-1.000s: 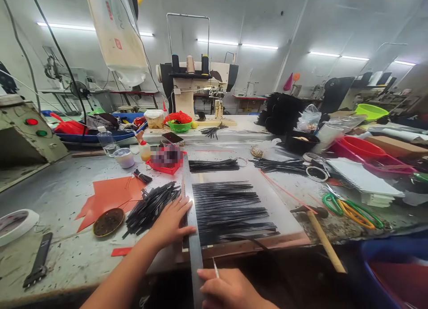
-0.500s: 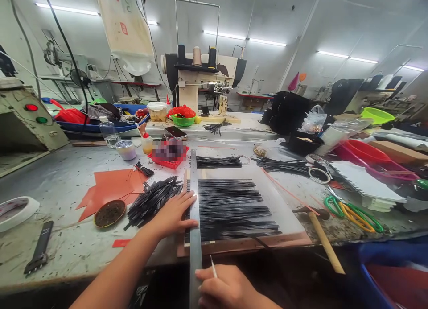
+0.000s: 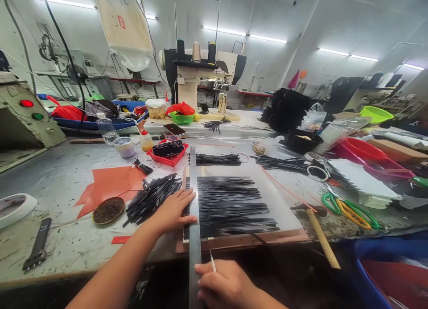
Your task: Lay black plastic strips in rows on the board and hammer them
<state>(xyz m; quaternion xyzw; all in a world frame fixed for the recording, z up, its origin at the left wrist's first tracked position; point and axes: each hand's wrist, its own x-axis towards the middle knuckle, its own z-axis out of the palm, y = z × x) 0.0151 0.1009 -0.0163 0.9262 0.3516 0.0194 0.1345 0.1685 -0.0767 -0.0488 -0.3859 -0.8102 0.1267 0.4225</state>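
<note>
Metal ruler (image 3: 195, 243) lies partly under spread left grip (image 3: 170, 214), touching right grip (image 3: 228, 281), which holds pointed tool (image 3: 213, 261) closely; ruler's near end is cut off.

Left hand (image 3: 170, 214) palm-down, fingers (image 3: 186, 197) spread, forearm (image 3: 125, 260) diagonal; right hand (image 3: 230, 283) lower in view, fingers curled inward.

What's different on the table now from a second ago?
The metal ruler has turned a little: its far end swung slightly right, away from the red basket. Nothing was visibly picked up or let go. The left hand still presses the ruler, the right hand still holds the thin pointed tool, and the black strips look the same.
</note>
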